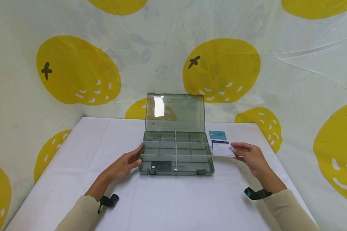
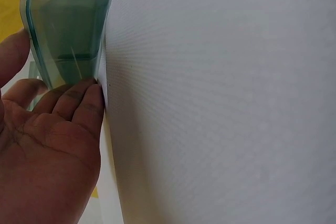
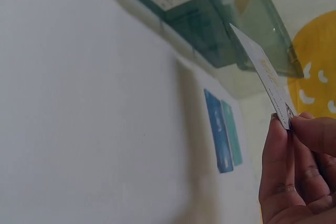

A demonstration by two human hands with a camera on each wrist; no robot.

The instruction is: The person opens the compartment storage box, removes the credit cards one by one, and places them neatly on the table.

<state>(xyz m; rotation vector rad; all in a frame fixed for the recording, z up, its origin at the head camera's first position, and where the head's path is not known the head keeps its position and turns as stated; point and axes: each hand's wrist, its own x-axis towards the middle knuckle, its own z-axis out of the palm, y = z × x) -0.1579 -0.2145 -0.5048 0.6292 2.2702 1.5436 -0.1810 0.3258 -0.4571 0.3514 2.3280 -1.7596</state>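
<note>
A grey-green see-through compartment box (image 1: 177,173) stands on the table with its lid (image 1: 185,110) raised. My left hand (image 1: 126,165) holds its left side; in the left wrist view, the thumb lies at the rim and the fingertips meet the lower wall. My right hand (image 1: 253,158) pinches a white card (image 1: 222,149) by its right end, just right of the box. In the right wrist view that card (image 3: 262,72) is lifted off the table. A dark card (image 1: 163,166) lies in the front left compartment.
Right of the box lie a teal card (image 1: 217,135) and a dark blue card (image 1: 219,141), the latter partly hidden by the white card in the head view. White cloth (image 1: 173,202) covers the table. A fruit-patterned curtain (image 1: 156,57) hangs behind.
</note>
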